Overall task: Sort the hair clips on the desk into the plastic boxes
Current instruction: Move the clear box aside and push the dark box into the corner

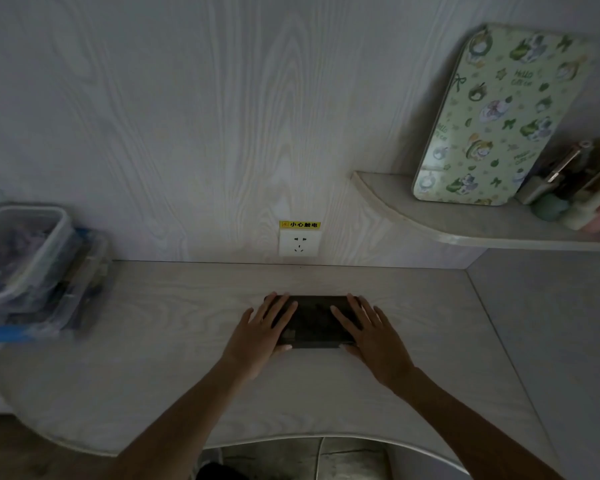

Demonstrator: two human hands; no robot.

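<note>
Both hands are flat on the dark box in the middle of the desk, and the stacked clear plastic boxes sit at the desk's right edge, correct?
Not quite. The head view shows the stacked clear plastic boxes at the desk's left edge, not the right. The rest holds: the left hand and right hand both lie flat on the dark box in the middle.

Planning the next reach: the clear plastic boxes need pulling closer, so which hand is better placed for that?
Probably the left hand. The plastic boxes are stacked at the desk's left edge, on its side. The right hand would have to cross over the dark box that both hands rest on.
</note>
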